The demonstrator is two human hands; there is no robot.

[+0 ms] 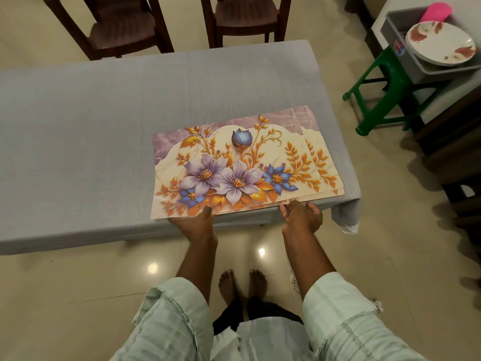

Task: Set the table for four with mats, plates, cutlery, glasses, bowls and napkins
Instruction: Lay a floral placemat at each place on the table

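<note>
A stack of floral place mats (242, 162) lies on the grey-clothed table (104, 121), near its right front corner. The top mat is shifted left of the ones below. My left hand (196, 222) pinches the near edge of the top mat, thumb on top. My right hand (302, 216) touches the near edge of the stack at its right part, fingers at the mats' rim. A stack of white plates with red flowers (440, 44) sits in a grey tub (395, 24) at the far right.
Two dark wooden chairs (119, 24) (246, 16) stand beyond the table. A green plastic stool (382, 82) stands right of the table, beside a white counter that carries the tub. A pink object (436, 11) lies in the tub. My bare feet are on the tiled floor.
</note>
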